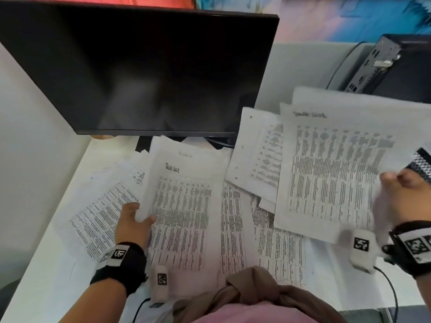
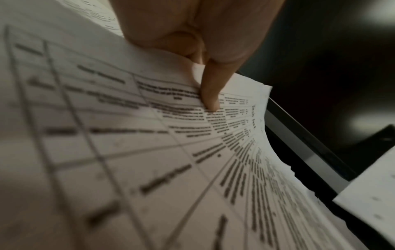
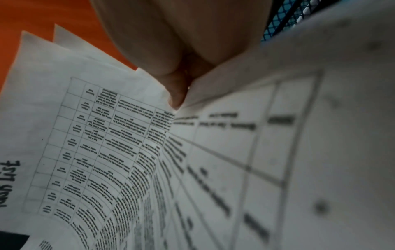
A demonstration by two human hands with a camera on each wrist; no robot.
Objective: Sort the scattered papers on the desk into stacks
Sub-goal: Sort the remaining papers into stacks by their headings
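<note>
Left hand (image 1: 134, 221) pinching the left edge of a printed table sheet (image 1: 184, 206), thumb on top, fingers curled under the lifted margin; from the left wrist view, thumb (image 2: 210, 94) pressed onto the print. Right hand (image 1: 405, 201) gripping the right edge of a second bundle of sheets (image 1: 333, 173), raised off the desk and tilted, thumb tip (image 3: 177, 99) tucked into a fold between pages. Between and below the two hands, more scattered papers (image 1: 277, 243) overlapping on the white desk (image 1: 46, 276), one hole-punched sheet (image 1: 254, 155) just left of the raised bundle. Behind, a dark monitor (image 1: 140, 73); at far right, a small black computer (image 1: 394, 64) and a black mesh holder (image 1: 423, 163).
</note>
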